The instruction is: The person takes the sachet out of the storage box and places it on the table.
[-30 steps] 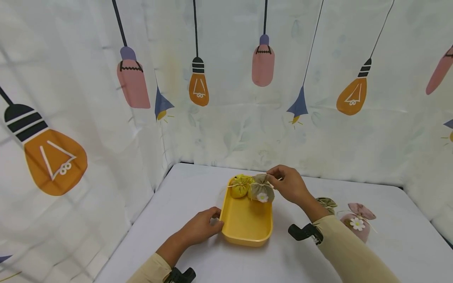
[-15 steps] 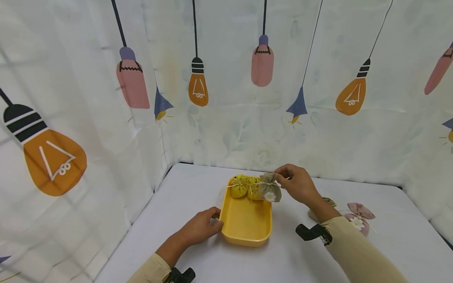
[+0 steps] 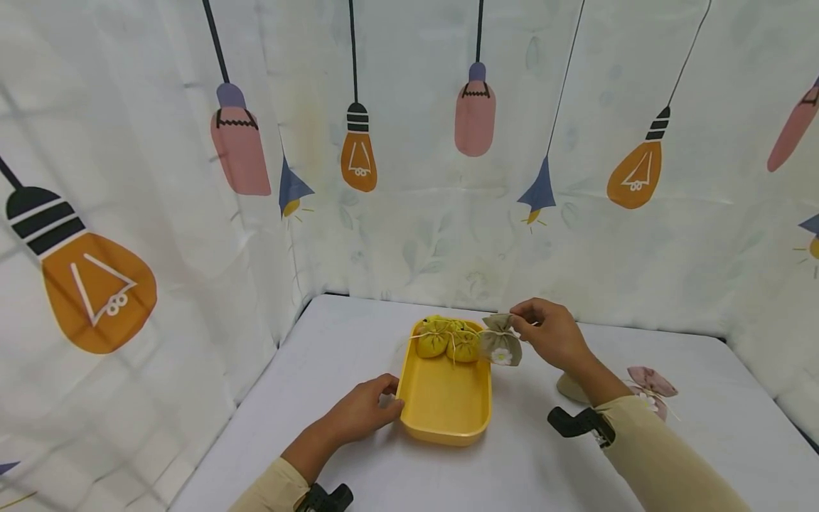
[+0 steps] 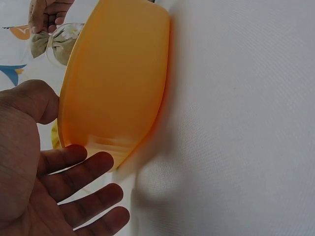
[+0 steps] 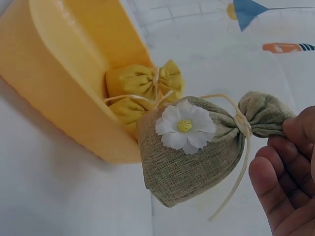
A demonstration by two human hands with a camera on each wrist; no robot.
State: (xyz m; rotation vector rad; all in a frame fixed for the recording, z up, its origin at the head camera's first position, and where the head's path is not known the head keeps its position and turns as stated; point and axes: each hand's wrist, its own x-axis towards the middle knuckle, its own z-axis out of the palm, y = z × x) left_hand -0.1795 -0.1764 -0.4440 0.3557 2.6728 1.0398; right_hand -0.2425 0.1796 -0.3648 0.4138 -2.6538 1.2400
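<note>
the green sachet (image 3: 501, 346) with a white daisy hangs just past the yellow tray's (image 3: 443, 412) far right rim, pinched at its tied neck by the right hand (image 3: 554, 334). two yellow sachets (image 3: 447, 340) lie inside the tray. the left hand (image 3: 367, 409), fingers relaxed, rests against the tray's near left side on the white surface (image 3: 512, 462).

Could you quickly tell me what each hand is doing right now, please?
Left hand: open, fingers resting against the yellow tray.
Right hand: pinching the tied top of the green sachet, held above the tray's right rim.

A white table (image 3: 512, 469) carries a yellow tray (image 3: 444, 427) and, at right, a pink pouch (image 3: 651, 382).
</note>
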